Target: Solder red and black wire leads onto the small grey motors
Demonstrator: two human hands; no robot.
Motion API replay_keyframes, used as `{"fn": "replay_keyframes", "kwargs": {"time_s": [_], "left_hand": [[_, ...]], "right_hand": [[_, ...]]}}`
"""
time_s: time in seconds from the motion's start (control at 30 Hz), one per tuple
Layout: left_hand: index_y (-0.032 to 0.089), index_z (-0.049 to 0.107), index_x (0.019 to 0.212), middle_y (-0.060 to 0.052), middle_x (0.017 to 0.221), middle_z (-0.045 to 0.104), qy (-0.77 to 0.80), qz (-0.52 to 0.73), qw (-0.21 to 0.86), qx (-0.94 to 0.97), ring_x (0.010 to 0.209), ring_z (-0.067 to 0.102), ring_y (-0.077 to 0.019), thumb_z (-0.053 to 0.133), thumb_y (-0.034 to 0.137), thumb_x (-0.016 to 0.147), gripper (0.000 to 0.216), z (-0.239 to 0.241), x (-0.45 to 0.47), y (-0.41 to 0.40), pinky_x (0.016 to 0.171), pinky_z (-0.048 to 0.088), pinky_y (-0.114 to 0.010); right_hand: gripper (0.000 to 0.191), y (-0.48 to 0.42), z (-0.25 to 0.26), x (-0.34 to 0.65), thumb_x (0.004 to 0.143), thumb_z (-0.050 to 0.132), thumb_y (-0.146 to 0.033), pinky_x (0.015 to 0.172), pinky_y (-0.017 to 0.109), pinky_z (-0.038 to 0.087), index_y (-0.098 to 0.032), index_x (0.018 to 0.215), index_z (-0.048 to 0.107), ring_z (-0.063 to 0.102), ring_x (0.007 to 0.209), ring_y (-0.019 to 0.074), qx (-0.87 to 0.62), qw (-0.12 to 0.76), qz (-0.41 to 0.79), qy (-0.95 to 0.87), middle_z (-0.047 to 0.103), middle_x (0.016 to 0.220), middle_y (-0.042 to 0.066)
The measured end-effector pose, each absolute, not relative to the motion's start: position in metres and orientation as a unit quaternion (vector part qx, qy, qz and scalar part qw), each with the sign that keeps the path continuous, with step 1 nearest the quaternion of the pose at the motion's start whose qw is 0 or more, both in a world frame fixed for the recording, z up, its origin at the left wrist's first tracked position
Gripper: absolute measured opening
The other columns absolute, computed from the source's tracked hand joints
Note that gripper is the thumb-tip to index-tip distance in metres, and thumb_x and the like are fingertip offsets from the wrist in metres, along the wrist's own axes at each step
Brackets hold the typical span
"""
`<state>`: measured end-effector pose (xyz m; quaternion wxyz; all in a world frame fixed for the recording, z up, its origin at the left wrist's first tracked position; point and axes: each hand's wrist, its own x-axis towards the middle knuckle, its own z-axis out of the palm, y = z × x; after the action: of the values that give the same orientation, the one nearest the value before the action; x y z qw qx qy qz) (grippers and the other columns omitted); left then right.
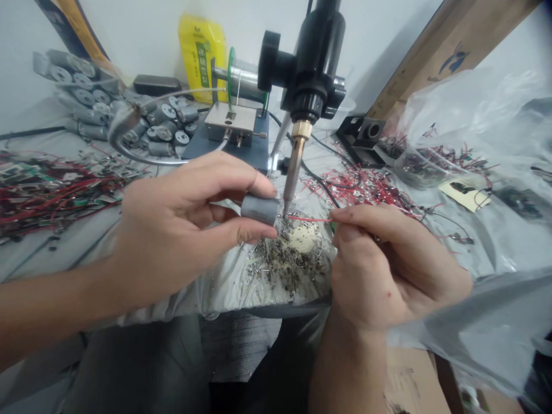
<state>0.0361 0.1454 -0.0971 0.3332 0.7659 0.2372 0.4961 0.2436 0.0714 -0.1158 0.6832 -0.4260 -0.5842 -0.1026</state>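
Between the thumb and fingers of my left hand (185, 218) is a small grey cylindrical motor (260, 209), lying sideways with one end facing right. My right hand (388, 259) pinches a thin red wire (308, 218) that stretches left toward that end. A soldering iron (295, 167), clamped in a black holder (317, 63), points down with its tip right beside the motor's end and the wire's left end. Whether tip, wire and motor touch is too small to tell. Solder scraps (293, 259) lie scattered beneath.
A solder spool (246, 80) sits on a feeder (230, 121) behind my left hand, with a curved metal tube (125, 152). Grey motors (164, 123) are heaped at the back left. Wired boards (56, 187) lie left; red wires (366, 187) and plastic bags (466, 115) are on the right.
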Motion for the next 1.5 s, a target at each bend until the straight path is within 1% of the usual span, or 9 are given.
{"fn": "replay_keyframes", "kwargs": {"time_s": [0.1, 0.2, 0.43, 0.63, 0.83, 0.97, 1.2, 1.33, 1.5], "left_hand": [[0.032, 0.089, 0.115, -0.003, 0.113, 0.081, 0.219, 0.503, 0.348, 0.760, 0.104, 0.078, -0.0200, 0.100, 0.019, 0.086, 0.034, -0.0995, 0.0388, 0.1480, 0.075, 0.075, -0.020], [0.033, 0.089, 0.111, -0.003, 0.110, 0.082, 0.218, 0.507, 0.358, 0.753, 0.100, 0.081, -0.0195, 0.099, 0.016, 0.085, 0.033, -0.1021, 0.0420, 0.1501, 0.075, 0.075, -0.018], [0.035, 0.089, 0.115, -0.003, 0.113, 0.081, 0.212, 0.505, 0.351, 0.759, 0.103, 0.080, -0.0206, 0.099, 0.015, 0.085, 0.038, -0.1037, 0.0399, 0.1499, 0.080, 0.078, -0.020], [0.033, 0.089, 0.117, -0.003, 0.114, 0.080, 0.209, 0.508, 0.349, 0.759, 0.104, 0.079, -0.0175, 0.099, 0.014, 0.086, 0.038, -0.1007, 0.0389, 0.1466, 0.082, 0.078, -0.018], [0.034, 0.089, 0.118, -0.002, 0.115, 0.080, 0.213, 0.502, 0.359, 0.757, 0.105, 0.080, -0.0183, 0.099, 0.014, 0.087, 0.039, -0.1006, 0.0385, 0.1455, 0.081, 0.079, -0.020], [0.031, 0.090, 0.116, -0.002, 0.114, 0.081, 0.201, 0.511, 0.359, 0.755, 0.101, 0.081, -0.0183, 0.100, 0.013, 0.084, 0.038, -0.0998, 0.0393, 0.1464, 0.075, 0.078, -0.018], [0.026, 0.091, 0.113, -0.004, 0.112, 0.082, 0.212, 0.514, 0.372, 0.744, 0.099, 0.079, -0.0166, 0.098, 0.009, 0.083, 0.035, -0.0968, 0.0403, 0.1442, 0.076, 0.076, -0.014], [0.028, 0.091, 0.115, -0.002, 0.114, 0.082, 0.214, 0.511, 0.365, 0.748, 0.102, 0.079, -0.0155, 0.100, 0.011, 0.084, 0.037, -0.0976, 0.0391, 0.1443, 0.079, 0.076, -0.013], [0.033, 0.091, 0.117, -0.001, 0.118, 0.081, 0.229, 0.505, 0.362, 0.749, 0.100, 0.078, -0.0162, 0.101, 0.015, 0.085, 0.038, -0.0987, 0.0371, 0.1432, 0.080, 0.079, -0.020]], "right_hand": [[0.022, 0.0705, -0.1153, 0.2470, 0.094, 0.071, -0.003, 0.050, 0.026, 0.036, -0.021, 0.097, 0.085, 0.058, 0.059, 0.0094, -0.418, 0.680, -0.098, -0.594, 0.071, 0.071, -0.003], [0.024, 0.0707, -0.1154, 0.2492, 0.092, 0.070, -0.003, 0.053, 0.026, 0.043, -0.021, 0.098, 0.084, 0.064, 0.062, 0.0109, -0.416, 0.676, -0.107, -0.599, 0.074, 0.075, -0.003], [0.024, 0.0691, -0.1164, 0.2477, 0.093, 0.070, -0.006, 0.051, 0.027, 0.040, -0.024, 0.097, 0.084, 0.061, 0.059, 0.0112, -0.433, 0.683, -0.106, -0.578, 0.073, 0.074, -0.003], [0.020, 0.0697, -0.1164, 0.2450, 0.094, 0.073, -0.007, 0.052, 0.030, 0.041, -0.023, 0.095, 0.085, 0.065, 0.064, 0.0147, -0.431, 0.681, -0.129, -0.578, 0.071, 0.070, -0.002], [0.023, 0.0691, -0.1152, 0.2434, 0.094, 0.071, -0.005, 0.046, 0.028, 0.033, -0.023, 0.096, 0.084, 0.054, 0.055, 0.0105, -0.433, 0.680, -0.115, -0.581, 0.067, 0.068, -0.003], [0.023, 0.0701, -0.1154, 0.2447, 0.093, 0.072, -0.005, 0.047, 0.026, 0.034, -0.023, 0.096, 0.084, 0.054, 0.057, 0.0096, -0.430, 0.681, -0.116, -0.581, 0.067, 0.068, -0.005], [0.022, 0.0682, -0.1163, 0.2424, 0.093, 0.071, -0.006, 0.052, 0.031, 0.037, -0.024, 0.095, 0.084, 0.060, 0.065, 0.0132, -0.458, 0.676, -0.117, -0.566, 0.070, 0.071, -0.002], [0.023, 0.0681, -0.1152, 0.2414, 0.092, 0.070, -0.004, 0.051, 0.031, 0.036, -0.023, 0.095, 0.083, 0.058, 0.062, 0.0125, -0.438, 0.680, -0.116, -0.576, 0.069, 0.069, -0.003], [0.022, 0.0689, -0.1170, 0.2404, 0.092, 0.071, -0.007, 0.050, 0.033, 0.037, -0.026, 0.094, 0.083, 0.059, 0.061, 0.0152, -0.456, 0.678, -0.122, -0.563, 0.070, 0.070, -0.002]]}}
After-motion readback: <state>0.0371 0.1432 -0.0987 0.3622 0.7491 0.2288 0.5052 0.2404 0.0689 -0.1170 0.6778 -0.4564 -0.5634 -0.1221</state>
